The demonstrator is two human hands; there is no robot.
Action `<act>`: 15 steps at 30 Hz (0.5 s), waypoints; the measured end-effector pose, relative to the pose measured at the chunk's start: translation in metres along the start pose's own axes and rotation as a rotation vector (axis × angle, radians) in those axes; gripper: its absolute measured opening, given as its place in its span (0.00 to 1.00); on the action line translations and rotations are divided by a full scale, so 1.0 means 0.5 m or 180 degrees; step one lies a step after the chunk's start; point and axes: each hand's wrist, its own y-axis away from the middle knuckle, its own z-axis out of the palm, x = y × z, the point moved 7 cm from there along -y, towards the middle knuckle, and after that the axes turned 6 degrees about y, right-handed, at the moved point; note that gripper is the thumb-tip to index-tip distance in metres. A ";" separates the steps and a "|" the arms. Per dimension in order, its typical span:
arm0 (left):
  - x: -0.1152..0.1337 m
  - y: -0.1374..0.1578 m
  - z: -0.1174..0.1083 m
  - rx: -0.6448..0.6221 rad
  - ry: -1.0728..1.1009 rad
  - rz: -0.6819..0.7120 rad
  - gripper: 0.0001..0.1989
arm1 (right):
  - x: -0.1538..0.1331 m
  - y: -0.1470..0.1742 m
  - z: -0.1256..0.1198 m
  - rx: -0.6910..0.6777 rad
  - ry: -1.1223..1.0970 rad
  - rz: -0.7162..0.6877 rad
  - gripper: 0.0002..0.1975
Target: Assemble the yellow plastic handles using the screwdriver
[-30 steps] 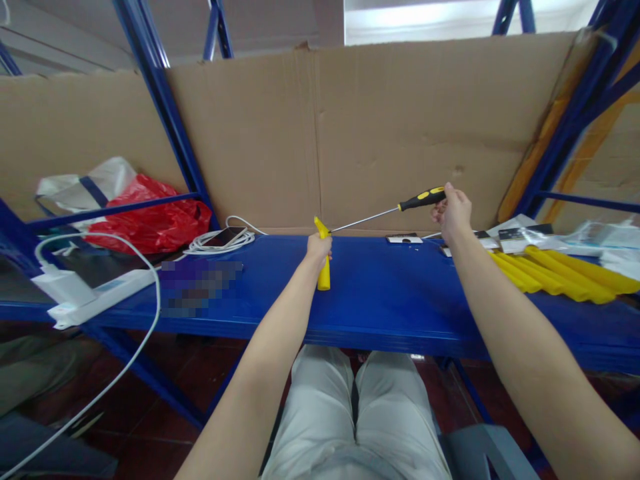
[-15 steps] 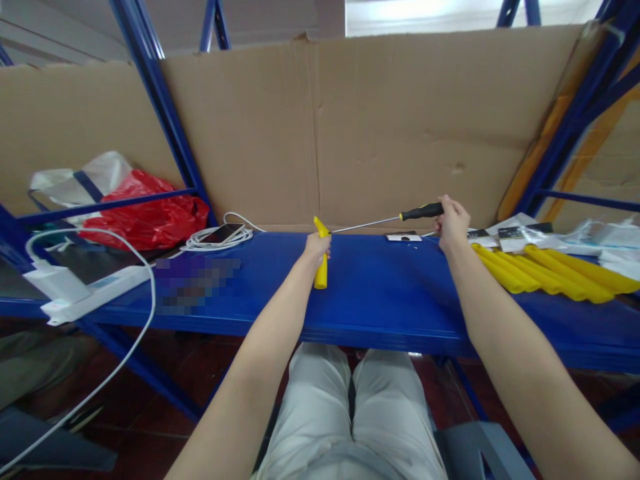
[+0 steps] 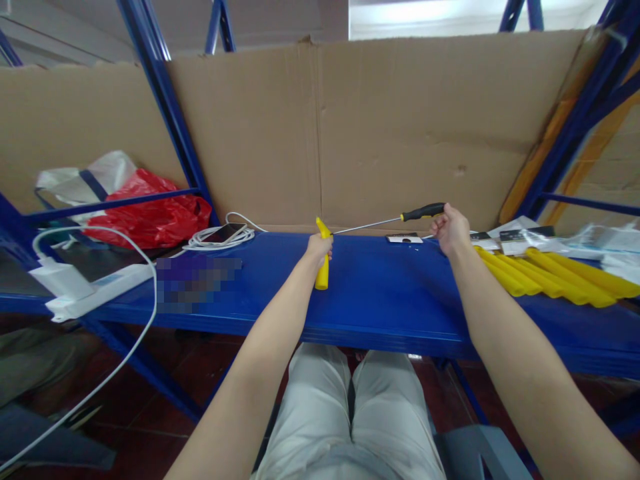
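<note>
Right now, one yellow piece (image 3: 322,275) stands roughly upright over the blue worktop (image 3: 390,293), straight ahead of me, and my left hand (image 3: 319,248) is wrapped around its middle. My right hand (image 3: 450,227) has its fingers closed on the handle end of one screwdriver (image 3: 423,212), whose shaft slants down to the yellow piece's side, just by my left fingers. Behind these lies one small black-and-white card (image 3: 405,239). Beyond my right wrist is a row of matching yellow pieces (image 3: 560,277), about five, though they overlap too closely for me to be sure. To my left are one coil of white cable (image 3: 199,244), one white power strip (image 3: 117,285) carrying one adapter (image 3: 63,281), and one red bag (image 3: 155,217).
</note>
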 end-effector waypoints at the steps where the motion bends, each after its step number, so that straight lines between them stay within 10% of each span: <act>1: 0.000 0.001 0.000 -0.0003 0.0003 0.0000 0.05 | -0.001 0.003 -0.001 0.0033 -0.0017 -0.0021 0.21; 15: 0.006 0.012 0.000 0.0018 0.0049 -0.0007 0.05 | -0.011 0.010 -0.012 0.0391 0.0052 -0.0230 0.20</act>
